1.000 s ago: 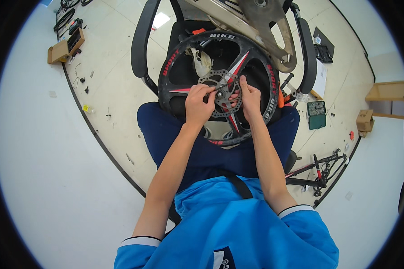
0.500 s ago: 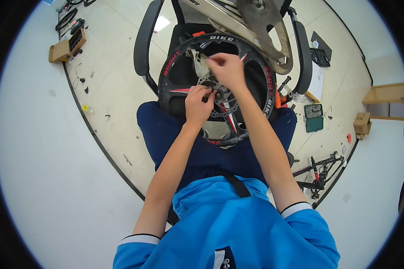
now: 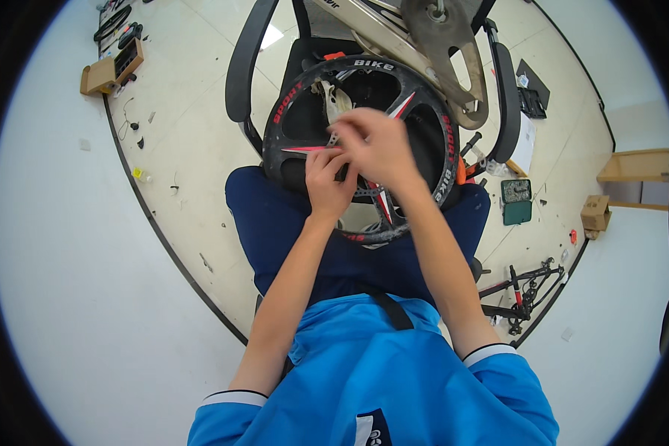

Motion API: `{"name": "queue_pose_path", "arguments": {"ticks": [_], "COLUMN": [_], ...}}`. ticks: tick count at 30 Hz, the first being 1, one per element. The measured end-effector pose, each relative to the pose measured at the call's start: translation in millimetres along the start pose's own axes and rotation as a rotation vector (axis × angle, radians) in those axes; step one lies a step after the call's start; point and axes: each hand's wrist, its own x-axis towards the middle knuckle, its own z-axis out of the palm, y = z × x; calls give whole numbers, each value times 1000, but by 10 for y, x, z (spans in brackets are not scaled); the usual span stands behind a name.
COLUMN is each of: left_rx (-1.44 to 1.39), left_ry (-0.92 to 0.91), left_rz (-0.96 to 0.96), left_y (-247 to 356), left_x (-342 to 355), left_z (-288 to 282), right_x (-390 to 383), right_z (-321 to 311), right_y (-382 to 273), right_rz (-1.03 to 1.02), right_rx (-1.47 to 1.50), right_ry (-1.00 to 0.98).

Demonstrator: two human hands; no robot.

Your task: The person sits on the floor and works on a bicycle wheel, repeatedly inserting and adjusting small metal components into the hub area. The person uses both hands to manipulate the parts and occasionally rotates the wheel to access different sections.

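Pale floor tiles lie under the black wheel (image 3: 360,149) on my lap. My right hand (image 3: 375,141) has crossed to its hub beside the left hand (image 3: 328,182); both seem pinched on a small tool (image 3: 334,137), perhaps adjusting the hub.

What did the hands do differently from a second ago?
The right hand left the right side of the hub and crossed up and left over the black bike wheel, fingers now meeting the left hand. The left hand stayed at the hub. The wheel stayed on the lap.
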Motion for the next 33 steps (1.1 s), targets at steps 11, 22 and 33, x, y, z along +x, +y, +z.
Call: {"name": "queue_pose_path", "arguments": {"ticks": [11, 22, 33], "left_rx": [-447, -668, -372], "left_ry": [-301, -516, -417], "left_rz": [-416, -280, -65], "left_y": [107, 587, 356], "left_x": [290, 675, 555], "left_z": [-156, -201, -243], "right_x": [-1120, -773, -618], "right_z": [-551, -341, 80], "right_y": [589, 352, 662], "right_rz": [676, 216, 135], "right_rx": [675, -45, -71], "right_ry": [98, 10, 148]}}
